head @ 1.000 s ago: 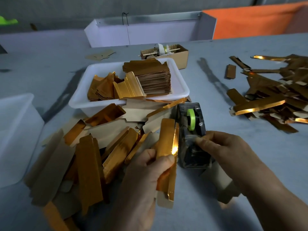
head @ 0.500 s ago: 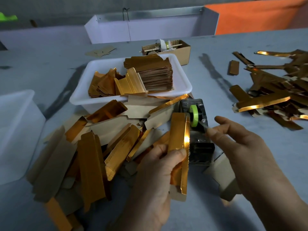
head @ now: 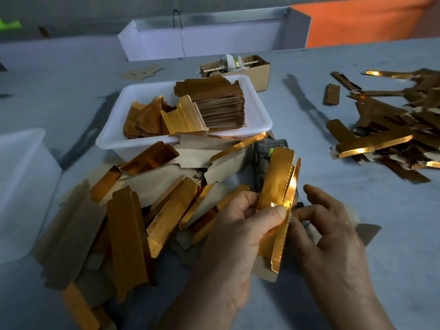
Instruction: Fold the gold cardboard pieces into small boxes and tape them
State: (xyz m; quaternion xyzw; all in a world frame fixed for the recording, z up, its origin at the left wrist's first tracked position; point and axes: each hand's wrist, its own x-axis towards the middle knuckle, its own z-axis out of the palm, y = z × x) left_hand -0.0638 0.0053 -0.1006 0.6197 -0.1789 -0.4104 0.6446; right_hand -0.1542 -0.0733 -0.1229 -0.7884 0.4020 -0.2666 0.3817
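My left hand (head: 238, 234) grips a folded gold cardboard piece (head: 276, 186) upright over the table, thumb across its front face. My right hand (head: 333, 234) meets it from the right, its thumb and curled fingers pinching the piece's right edge near my left thumb. No tape strip can be made out between the fingers. Right behind the held piece stands a dark tape dispenser (head: 260, 160), mostly hidden by it, with a bit of its green roll (head: 271, 152) showing.
A heap of gold and brown cardboard pieces (head: 126, 222) lies to the left. A white tray (head: 259, 125) behind holds stacked flat pieces. Another gold pile (head: 392, 129) lies at the right, a small cardboard box (head: 259, 72) behind the tray, and a white bin (head: 23, 186) at the far left.
My right hand left the tape dispenser and came down to the right edge of the held piece. My left hand shifted the piece right, in front of the dispenser.
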